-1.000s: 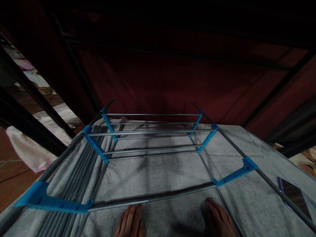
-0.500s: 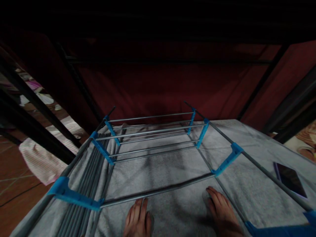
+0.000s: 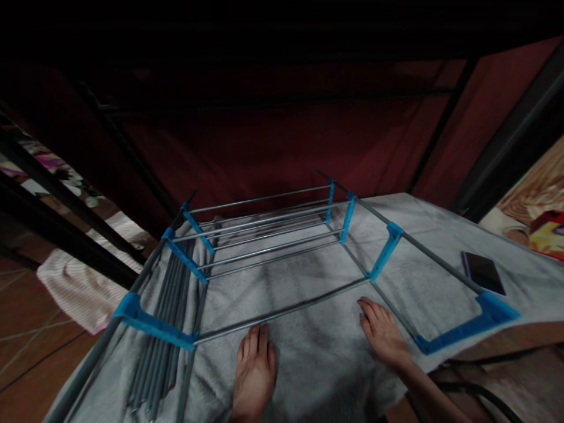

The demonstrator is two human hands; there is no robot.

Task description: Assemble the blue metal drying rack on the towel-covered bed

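A partly built rack of grey metal tubes (image 3: 282, 310) and blue plastic brackets (image 3: 155, 326) lies before me on a grey cloth (image 3: 304, 352). My left hand (image 3: 254, 370) rests palm down with its fingers stretched out, the fingertips at the nearest crossbar. To the right, my right hand (image 3: 383, 332) lies on the cloth, fingers extended and holding nothing, inside the right-hand side tube. Another blue bracket (image 3: 476, 323) joins the right side tubes at the near end, with no crossbar attached to it. Several loose grey tubes (image 3: 161, 329) lie bundled along the left side.
A phone (image 3: 484, 273) lies on the cloth at the right. Dark metal bars (image 3: 66, 229) stand at the left, and a dark red panel (image 3: 273, 147) closes off the back. A striped cloth (image 3: 83, 288) hangs low on the left; a red and yellow packet (image 3: 549, 235) shows at far right.
The view has shifted, bringing the near right bracket and more of both forearms into sight. Both hands stay flat on the cloth, and the rack looks the same.
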